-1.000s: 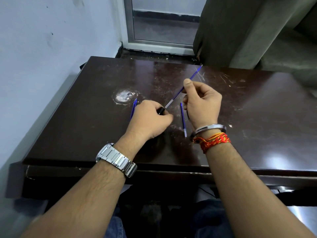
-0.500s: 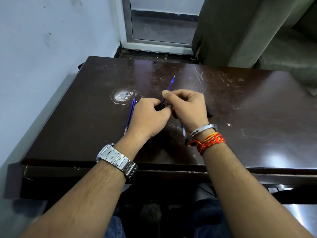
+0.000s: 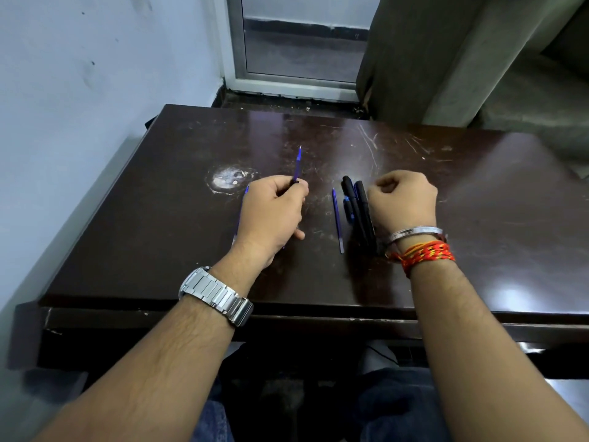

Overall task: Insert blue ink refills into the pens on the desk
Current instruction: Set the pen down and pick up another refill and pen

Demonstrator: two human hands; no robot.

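My left hand [image 3: 271,215] is shut on a black pen with a blue refill [image 3: 298,164] sticking out of its far end, tip pointing away from me. Most of that pen is hidden in my fist. Under this hand another blue refill [image 3: 244,199] lies on the dark desk [image 3: 478,218], mostly covered. A third blue refill [image 3: 337,220] lies loose between my hands. Right of it rest several black pens [image 3: 358,212] side by side. My right hand [image 3: 403,202] is curled beside those pens, fingers closed, and nothing shows inside it.
A white worn patch [image 3: 229,178] marks the desk left of my left hand. The blue wall [image 3: 79,106] runs along the desk's left side. A window frame [image 3: 296,87] and a grey curtain [image 3: 430,59] stand behind the far edge. My knees are under the near edge.
My right hand let go of the refill and moved right, next to the black pens. The refill now sits deeper in the pen, held by my left hand alone.
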